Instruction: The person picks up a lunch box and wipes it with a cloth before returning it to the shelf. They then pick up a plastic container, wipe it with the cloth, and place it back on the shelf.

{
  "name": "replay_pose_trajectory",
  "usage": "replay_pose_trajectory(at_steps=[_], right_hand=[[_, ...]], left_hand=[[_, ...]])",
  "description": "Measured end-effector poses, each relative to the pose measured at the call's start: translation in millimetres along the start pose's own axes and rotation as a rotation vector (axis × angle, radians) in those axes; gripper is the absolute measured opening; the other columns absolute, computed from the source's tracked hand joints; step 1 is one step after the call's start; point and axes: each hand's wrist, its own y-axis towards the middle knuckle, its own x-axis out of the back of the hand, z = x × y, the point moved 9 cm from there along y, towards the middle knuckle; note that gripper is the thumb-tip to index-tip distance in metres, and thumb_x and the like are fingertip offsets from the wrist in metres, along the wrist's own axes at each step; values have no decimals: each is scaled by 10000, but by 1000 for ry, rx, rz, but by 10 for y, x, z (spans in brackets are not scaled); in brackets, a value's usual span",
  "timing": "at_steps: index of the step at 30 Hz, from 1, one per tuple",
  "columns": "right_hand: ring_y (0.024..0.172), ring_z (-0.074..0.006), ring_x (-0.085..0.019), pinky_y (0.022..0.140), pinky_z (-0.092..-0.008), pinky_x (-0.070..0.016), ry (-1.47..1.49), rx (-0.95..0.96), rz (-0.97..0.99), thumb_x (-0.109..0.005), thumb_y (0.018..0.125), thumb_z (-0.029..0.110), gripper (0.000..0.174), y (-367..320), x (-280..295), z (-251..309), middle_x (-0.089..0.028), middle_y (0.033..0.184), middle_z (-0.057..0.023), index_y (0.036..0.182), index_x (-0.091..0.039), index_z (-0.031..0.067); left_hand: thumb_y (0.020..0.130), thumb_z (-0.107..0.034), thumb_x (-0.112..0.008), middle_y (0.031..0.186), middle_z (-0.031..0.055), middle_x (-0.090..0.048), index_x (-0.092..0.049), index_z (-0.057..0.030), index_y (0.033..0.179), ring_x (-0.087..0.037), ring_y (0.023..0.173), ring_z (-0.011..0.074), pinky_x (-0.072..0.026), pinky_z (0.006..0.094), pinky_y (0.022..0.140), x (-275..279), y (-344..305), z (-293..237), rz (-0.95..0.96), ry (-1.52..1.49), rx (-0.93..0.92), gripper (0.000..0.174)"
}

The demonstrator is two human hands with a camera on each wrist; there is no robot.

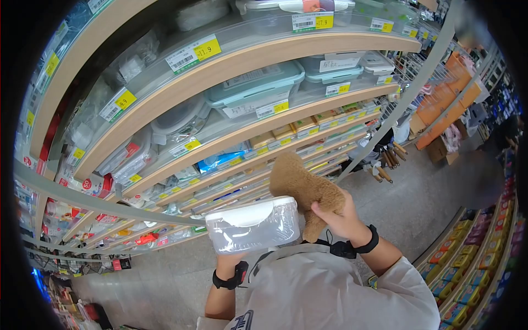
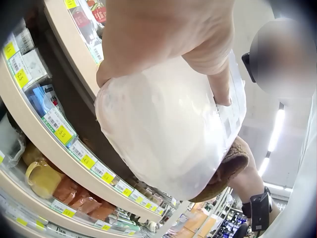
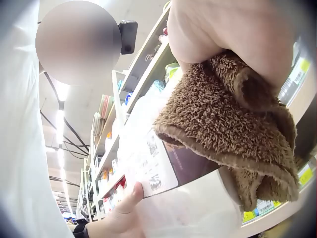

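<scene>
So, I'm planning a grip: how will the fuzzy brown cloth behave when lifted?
The fuzzy brown cloth probably flops, since it folds and droops from the right hand. Its thin edges suggest it's light, and its pile should resist slipping.

Wood-edged shelf unit (image 1: 242,63) fills the upper left of the head view, several tiers, price tags along the edges; one tag (image 1: 208,49) reads 11.9. Second tier: large teal-lidded box (image 1: 261,85), smaller teal-lidded box (image 1: 333,70) just beside it, round-lidded tub (image 1: 180,116) on the other side. Blue pack (image 1: 220,158) one tier down. Grey floor (image 1: 143,280). Wooden handles (image 1: 391,157) poke out near orange panels (image 1: 454,85). Lower right: rack of yellow packs (image 1: 467,250). Left wrist view: ceiling strip light (image 2: 276,131), lit.
</scene>
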Motion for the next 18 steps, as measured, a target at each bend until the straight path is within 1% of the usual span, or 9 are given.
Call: replay_pose_trajectory(at_steps=[4,6,7,8,10,13,16,17,18], right_hand=[[845,-129,-626,756,-289,-495,-52,27,-38,-704,800,79,387,-63,133,-7,-673,930,-114,1127,-575,-84],[816,-162,-649,734,-298,-503,-104,45,26,-707,797,94,373,-73,78,82,-678,901,-135,1104,-587,-80],[787,-195,-673,712,-307,-511,-156,63,92,-711,793,109,360,-80,19,119,-684,873,-156,1081,-599,-75],[787,-195,-673,712,-307,-511,-156,62,89,-711,793,109,360,-78,13,114,-684,873,-156,1081,-599,-75],[767,-299,-685,685,-332,-521,-339,116,209,-720,783,160,370,-94,-150,108,-666,844,-213,1055,-610,-65],[770,-300,-688,683,-341,-532,-377,61,254,-698,762,115,367,-111,-253,-71,-667,870,-219,1057,-598,-82],[798,-360,-671,710,-371,-532,-477,50,273,-673,716,113,430,-80,-235,-174,-660,887,-240,1088,-587,-86],[798,-360,-671,710,-371,-532,-495,46,251,-673,716,113,430,-67,-197,-212,-660,887,-240,1088,-587,-86],[817,-375,-662,724,-380,-531,-485,86,237,-658,699,111,454,-66,-199,-214,-655,904,-248,1101,-582,-86]], left_hand=[[736,-135,-778,1094,94,-628,-558,-38,1180,-610,953,210,-507,347,819,75,-105,129,1,176,-42,505],[697,-192,-827,1158,114,-590,-467,-28,1272,-562,1071,224,-475,361,914,159,-184,345,-31,87,152,697],[697,-192,-827,1158,114,-590,-467,-28,1272,-562,1071,224,-475,361,914,146,-162,338,-29,87,152,697],[729,-183,-786,1152,127,-589,-457,-30,1268,-567,1059,232,-475,365,911,184,-119,277,-101,84,93,650],[794,-165,-705,1140,153,-588,-435,-36,1262,-577,1036,248,-475,372,907,208,26,36,-243,74,-24,556],[890,-138,-582,1121,191,-586,-402,-44,1252,-592,1001,272,-476,384,901,274,123,-312,-456,52,-204,415],[937,-158,-487,1137,217,-557,-338,-62,1265,-571,1054,302,-460,405,933,195,118,-531,-458,-134,-369,373],[979,-272,-408,1243,206,-510,-363,-92,1326,-522,1122,284,-432,427,982,159,124,-481,-389,-19,-374,394],[978,-274,-402,1206,202,-535,-411,-63,1282,-534,1108,281,-443,425,974,169,133,-397,-394,-256,-393,371]])
